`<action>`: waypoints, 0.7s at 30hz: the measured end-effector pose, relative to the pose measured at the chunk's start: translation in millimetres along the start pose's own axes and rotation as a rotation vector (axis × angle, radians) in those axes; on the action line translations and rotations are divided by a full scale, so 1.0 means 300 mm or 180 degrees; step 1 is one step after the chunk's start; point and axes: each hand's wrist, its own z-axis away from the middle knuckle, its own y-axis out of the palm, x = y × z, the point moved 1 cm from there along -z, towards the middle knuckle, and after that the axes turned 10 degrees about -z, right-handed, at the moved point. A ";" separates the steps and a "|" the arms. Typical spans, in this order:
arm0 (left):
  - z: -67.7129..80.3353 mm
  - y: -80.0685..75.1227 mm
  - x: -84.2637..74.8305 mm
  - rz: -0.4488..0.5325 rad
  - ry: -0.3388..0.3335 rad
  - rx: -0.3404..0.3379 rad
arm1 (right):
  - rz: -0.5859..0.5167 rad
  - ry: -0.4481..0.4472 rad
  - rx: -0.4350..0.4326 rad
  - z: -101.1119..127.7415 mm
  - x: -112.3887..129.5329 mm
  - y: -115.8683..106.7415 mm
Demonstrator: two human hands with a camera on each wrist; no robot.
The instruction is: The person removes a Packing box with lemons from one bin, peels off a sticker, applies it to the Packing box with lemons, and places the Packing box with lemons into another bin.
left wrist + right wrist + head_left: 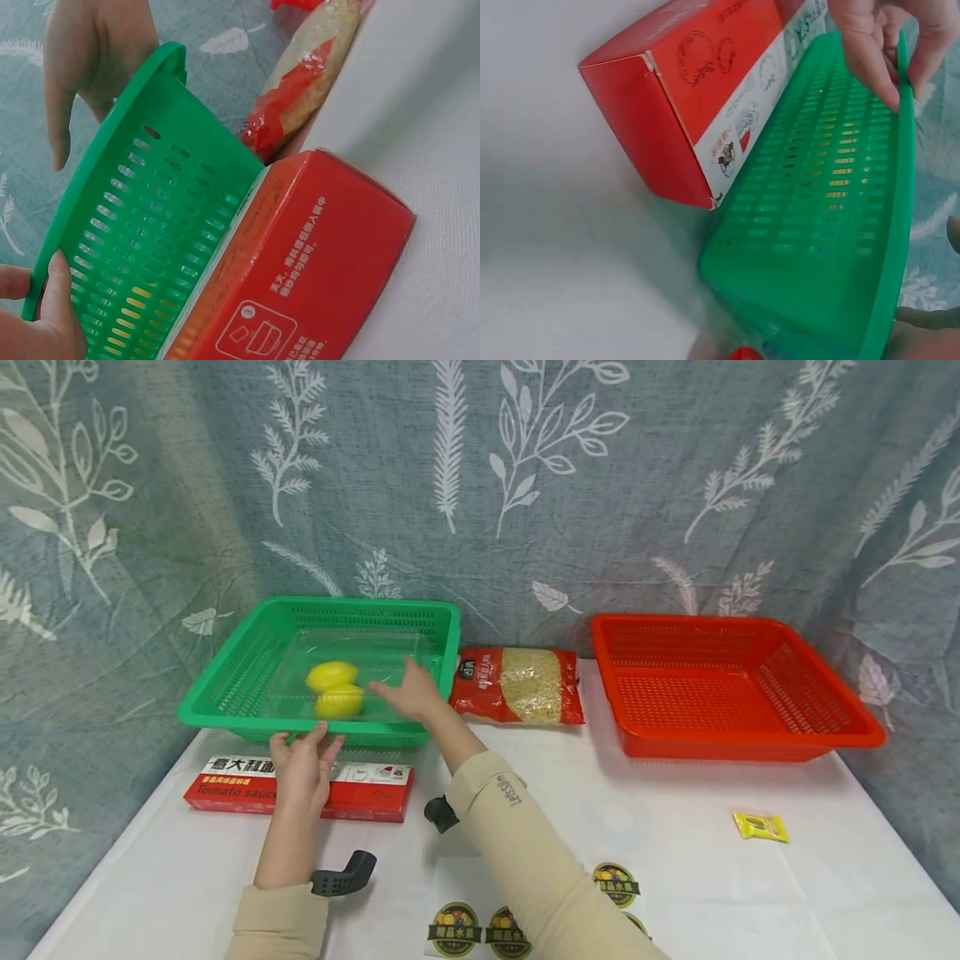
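Observation:
A green basket (197, 714) stands at the back left, a clear plastic box (390, 647) inside it. Two yellow lemons (333, 677) show through the box's clear plastic. My left hand (302, 768) pinches the basket's front rim, thumb on the outer wall and fingers over the edge, as the right wrist view also shows. Over the basket's right side reaches my right hand (412, 692), thumb and forefinger spread apart near the box's right part. In the left wrist view this right hand (105, 52) shows beyond the rim, with nothing gripped.
A red and white pasta box (360, 797) lies before the green basket, under my left hand. Right of the basket is a bag of pasta (525, 687), then a red basket (630, 743). A small yellow packet (761, 827) and round fruit stickers (454, 930) lie nearer.

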 end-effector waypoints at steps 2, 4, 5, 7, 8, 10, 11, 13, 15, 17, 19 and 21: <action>0.001 0.002 0.001 -0.0015 -0.0008 0.0003 | -0.0142 0.0057 -0.0005 -0.002 -0.002 -0.004; 0.002 0.004 0.002 -0.0035 -0.0018 -0.0003 | -0.0288 0.0101 -0.0003 -0.004 -0.005 -0.007; 0.003 0.004 0.003 -0.0050 -0.0016 -0.0002 | -0.0374 0.0120 0.0006 -0.004 -0.007 -0.010; 0.003 0.006 0.004 -0.0015 -0.0033 -0.0017 | -0.0498 0.0140 0.0020 -0.003 -0.010 -0.014; 0.002 0.005 0.004 -0.0014 -0.0036 -0.0025 | -0.0551 0.0143 0.0033 -0.002 -0.011 -0.016; 0.003 0.003 0.002 -0.0012 -0.0034 -0.0034 | -0.0633 0.0154 0.0061 0.001 -0.011 -0.019; 0.003 0.002 0.002 -0.0013 -0.0033 -0.0037 | -0.0664 0.0161 0.0064 0.001 -0.011 -0.019; 0.004 -0.001 0.000 -0.0025 -0.0024 -0.0037 | -0.0695 0.0151 0.0088 0.003 -0.011 -0.021; 0.005 -0.002 -0.001 -0.0043 -0.0017 -0.0028 | -0.0752 0.0139 0.0110 0.006 -0.010 -0.021; 0.006 -0.003 -0.001 -0.0049 -0.0011 -0.0017 | -0.0784 0.0131 0.0116 0.009 -0.010 -0.021; 0.007 -0.003 -0.001 -0.0046 0.0000 -0.0008 | -0.0851 0.0138 0.0125 0.012 -0.009 -0.019; 0.009 -0.004 -0.001 -0.0043 0.0004 -0.0003 | -0.0920 0.0146 0.0135 0.013 -0.009 -0.016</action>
